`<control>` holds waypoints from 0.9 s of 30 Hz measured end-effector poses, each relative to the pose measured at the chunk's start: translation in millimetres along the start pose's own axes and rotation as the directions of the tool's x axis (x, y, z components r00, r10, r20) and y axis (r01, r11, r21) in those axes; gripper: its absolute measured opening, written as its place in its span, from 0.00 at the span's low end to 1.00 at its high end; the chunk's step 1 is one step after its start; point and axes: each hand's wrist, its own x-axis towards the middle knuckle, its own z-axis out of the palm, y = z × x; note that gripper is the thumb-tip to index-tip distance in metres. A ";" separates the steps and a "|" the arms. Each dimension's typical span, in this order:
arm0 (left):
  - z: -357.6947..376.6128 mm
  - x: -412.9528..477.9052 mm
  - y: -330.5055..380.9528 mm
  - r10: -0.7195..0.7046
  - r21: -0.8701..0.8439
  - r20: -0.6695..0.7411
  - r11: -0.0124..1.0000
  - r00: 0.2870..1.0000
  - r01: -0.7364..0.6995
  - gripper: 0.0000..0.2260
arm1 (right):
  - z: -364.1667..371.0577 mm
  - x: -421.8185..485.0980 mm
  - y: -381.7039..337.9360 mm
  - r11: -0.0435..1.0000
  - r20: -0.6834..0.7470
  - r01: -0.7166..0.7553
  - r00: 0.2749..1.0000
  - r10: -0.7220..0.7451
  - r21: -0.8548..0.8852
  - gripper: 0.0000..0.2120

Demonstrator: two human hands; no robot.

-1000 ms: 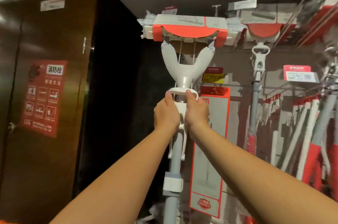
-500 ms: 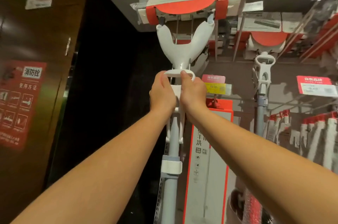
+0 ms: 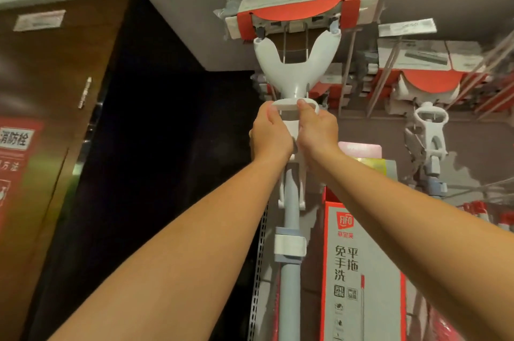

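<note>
Overhead, mop (image 3: 291,215): held upright, its pole running down between the two forearms
Head (image 3: 297,11): top of the mop, close under the ceiling, flat, wrapped in red and white card and clear film
Yoke (image 3: 296,76): white Y-shaped piece joining the head to the mop's pole
Loop (image 3: 285,103): white pull handle just below the yoke, lying across the mop, both hands on it
Left hand (image 3: 271,135): grips the loop's left end, fingers curled round it
Right hand (image 3: 317,132): grips the loop's right part, thumb hooked over its top edge, other fingers hidden behind
Collar (image 3: 289,244): white clip on the mop, well below the hands
Box (image 3: 361,271): red and grey, just right of the mop, under the right forearm
Second mop (image 3: 429,129): hangs well right of the mop, with its own white loop
Door (image 3: 55,76): brown, well left of the mop, red poster (image 3: 14,162) on it
</note>
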 end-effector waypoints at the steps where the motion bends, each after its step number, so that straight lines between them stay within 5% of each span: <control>1: 2.7 6.7 -2.5 0.006 0.004 0.016 1.000 1.000 -0.006 0.14 | 2.5 5.9 2.1 1.000 -0.015 -0.002 1.000 0.002 0.005 0.11; 27: 61.7 99.9 -32.3 0.174 -0.029 0.008 0.984 0.985 -0.174 0.15 | 25.1 112.1 35.5 0.998 -0.046 0.061 0.997 -0.061 0.001 0.16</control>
